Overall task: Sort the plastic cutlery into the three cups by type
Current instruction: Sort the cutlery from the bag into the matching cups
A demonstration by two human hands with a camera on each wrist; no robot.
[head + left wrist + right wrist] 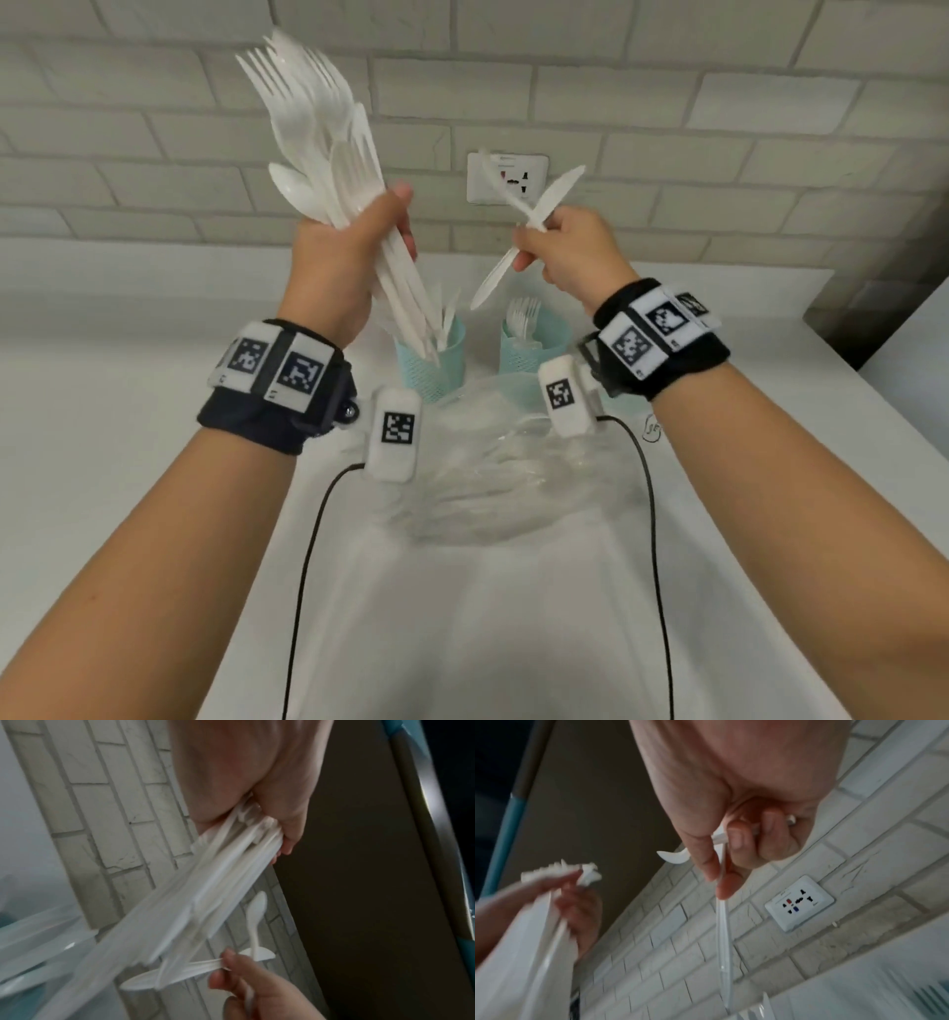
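A person's two forearms reach forward over a white counter (128, 390) toward a pale brick wall (154, 169). On the left, the left hand (341, 257) is raised and clenched around a thick bundle of white plastic cutlery (328, 154), with fork tines and spoon bowls fanning upward and the handles pointing down toward the cups. Below and just right of that hand, a teal mesh cup (429, 367) stands on the counter holding a few white pieces; which type cannot be told. Beside it to the right, a second teal cup (534, 344) holds forks. In front of both cups lies a crumpled clear plastic bag (493, 473). Further right, the right hand (570, 252) is lifted level with the left, its fingers and thumb pinching two white plastic knives (518, 231) crossed over each other. Behind these knives, a white wall socket (534, 180) sits in the brickwork.
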